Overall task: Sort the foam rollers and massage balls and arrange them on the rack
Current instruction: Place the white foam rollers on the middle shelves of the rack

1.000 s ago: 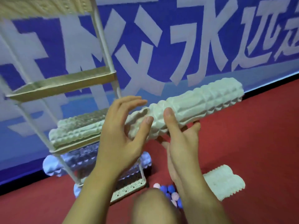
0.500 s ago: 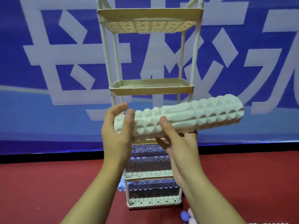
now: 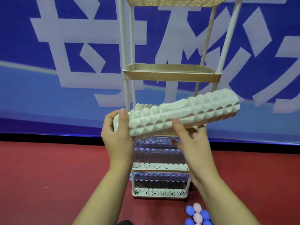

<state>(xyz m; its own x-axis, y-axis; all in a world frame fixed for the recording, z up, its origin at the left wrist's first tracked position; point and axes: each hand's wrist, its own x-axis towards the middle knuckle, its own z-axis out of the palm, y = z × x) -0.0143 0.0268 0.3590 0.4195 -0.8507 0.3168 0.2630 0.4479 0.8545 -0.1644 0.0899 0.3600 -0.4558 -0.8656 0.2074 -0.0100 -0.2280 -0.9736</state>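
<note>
Head view: you are holding the cream foam roller point(image 3: 178, 116) level before the rack point(image 3: 170, 73). Your left hand point(image 3: 117, 135) is clasping its 9 o'clock end; your right hand point(image 3: 193, 143) is cradling the middle, probably for sliding it onto the third shelf. Massage balls point(image 3: 197, 215) are waiting at 5 o'clock.

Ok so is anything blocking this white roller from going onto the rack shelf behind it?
Yes: another white roller already lies on the shelf directly behind the held roller, which both the left hand and right hand grip. The tier above looks free.
</note>
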